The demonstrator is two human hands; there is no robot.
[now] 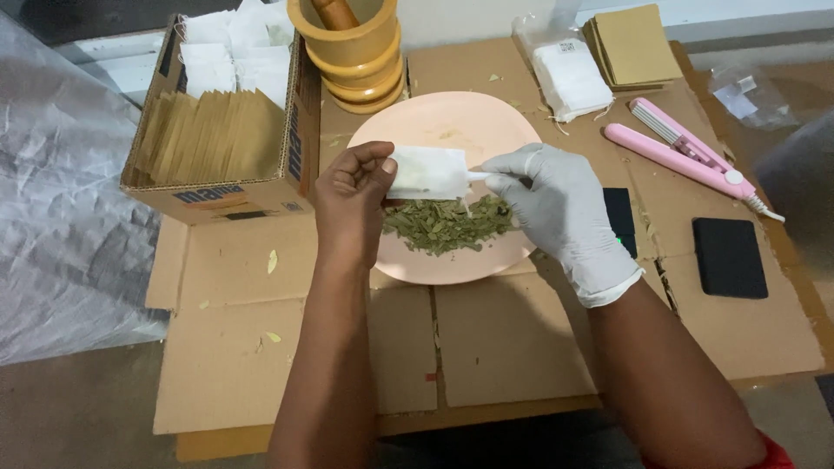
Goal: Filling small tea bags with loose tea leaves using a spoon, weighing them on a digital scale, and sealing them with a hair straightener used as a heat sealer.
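— Over the plate (452,117): left hand (352,195), bare, pinching a white bag (427,172) by its left end, fingers closed on it, holding it level just above the leaves (447,224).

— And the right hand (556,204)?

— Wearing a white glove, gripping a small white spoon (479,176) at the bag's right end, fingertips closed on the handle. Touching the bag's mouth, by the look of it; too small to tell how far inside.

— Sitting where, those leaves?

— Lying in a heap on the near half of the pink plate, dried and green, directly under both hands. Plate resting on flattened cardboard (504,339) covering the desk.

— Standing around it?

— Behind the plate, a yellow mortar (352,61) with a pestle (334,12) leaning inside. To the left, an open box (217,187) holding brown envelopes (208,135) in a row and more white bags behind them. Far right, a clear packet of white bags (569,78), just beside a stack of brown envelopes (634,43). Near those, a pink sealer (686,148) lying slantwise, cord trailing off right. Closer in, two black pads (730,256), one partly hidden behind the gloved wrist. Loose leaf bits scattered over the cardboard on the left.
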